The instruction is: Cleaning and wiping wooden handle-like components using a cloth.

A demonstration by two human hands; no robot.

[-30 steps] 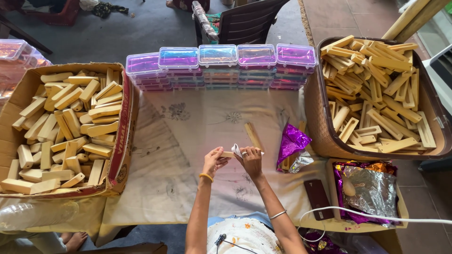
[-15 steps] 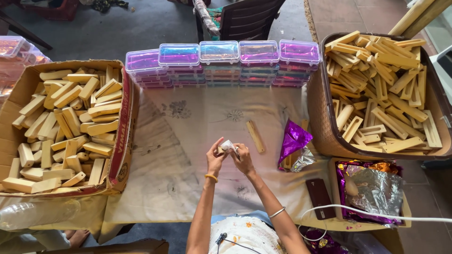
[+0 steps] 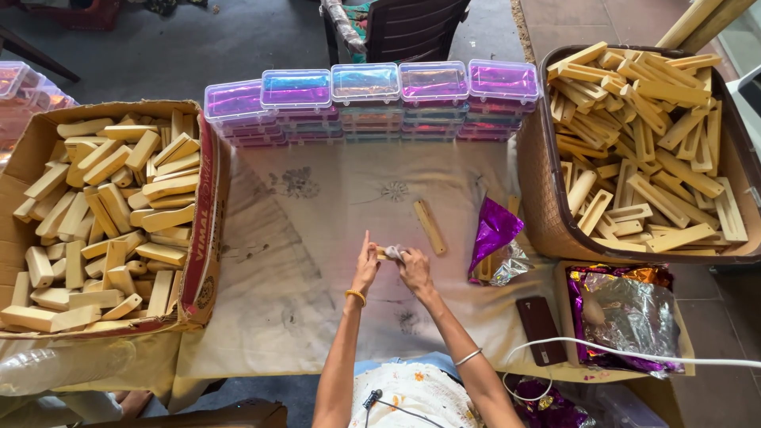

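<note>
Both hands met over the middle of the cloth-covered table [image 3: 317, 317]. The left hand [image 3: 365, 268] pinched a small wooden piece [image 3: 381, 253] steady while the right hand [image 3: 414, 269] clasped a white cloth [image 3: 394, 252] against it, apparently for wiping.

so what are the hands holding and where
A small wooden piece, pinched at its left end by the left hand; the right hand presses a white cloth on its other end.

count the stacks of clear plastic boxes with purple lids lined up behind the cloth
5. The stacks of clear plastic purple-lidded boxes run left to right along the far edge. More similar boxes sit partly cut off at far left.
</note>
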